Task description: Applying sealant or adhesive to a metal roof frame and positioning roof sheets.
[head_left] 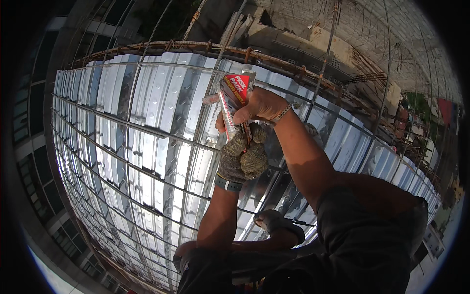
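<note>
Head view: the packet (236, 90), red and black with clear wrapping, is held up between both hands above the metal deck. The left hand (242, 154), gloved, is curled closed at the packet's lower end. The right hand (262, 104), bare, pinches the packet from its right side, thumb across the front.

Status, as judged: pickup of the packet is complete; release is not. Whether the wrapping is open, or any contents are out, cannot be determined.

Below the hands, ribbed metal sheets (156, 90) are laid, and reinforcing bars (147, 129) cross over them in a grid. The deck portion of the work therefore appears well advanced; whether the bars are tied cannot be confirmed.

Nearer the body than the hands, a foot (274, 223) rests over the sheets. Beyond the hands, rusty rods (205, 45) run along the deck edge.
</note>
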A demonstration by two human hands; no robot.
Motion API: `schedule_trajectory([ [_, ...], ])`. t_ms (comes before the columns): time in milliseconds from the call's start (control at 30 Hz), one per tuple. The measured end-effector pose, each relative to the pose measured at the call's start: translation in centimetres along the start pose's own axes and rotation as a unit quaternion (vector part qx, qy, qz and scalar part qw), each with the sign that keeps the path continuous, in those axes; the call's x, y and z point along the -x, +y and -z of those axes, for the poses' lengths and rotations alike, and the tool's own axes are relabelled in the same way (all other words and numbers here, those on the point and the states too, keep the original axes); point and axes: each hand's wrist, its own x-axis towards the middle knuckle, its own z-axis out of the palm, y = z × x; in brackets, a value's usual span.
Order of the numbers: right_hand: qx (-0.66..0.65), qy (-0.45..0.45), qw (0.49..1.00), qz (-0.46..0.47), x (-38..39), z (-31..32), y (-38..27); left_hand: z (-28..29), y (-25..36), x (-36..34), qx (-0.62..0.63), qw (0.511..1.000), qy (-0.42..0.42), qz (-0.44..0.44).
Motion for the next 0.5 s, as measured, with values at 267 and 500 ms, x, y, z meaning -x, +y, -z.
schedule_trajectory([
  [267,0.202,0.284,0.937,-0.015,0.8,3.2,5.0,5.4,0.7,-0.6,-0.793,0.5,0.294,-0.185],
  [500,0.262,0.455,0.851,-0.019,-0.6,2.4,9.0,7.2,4.4,0.0,-0.788,0.445,0.419,-0.075],
])
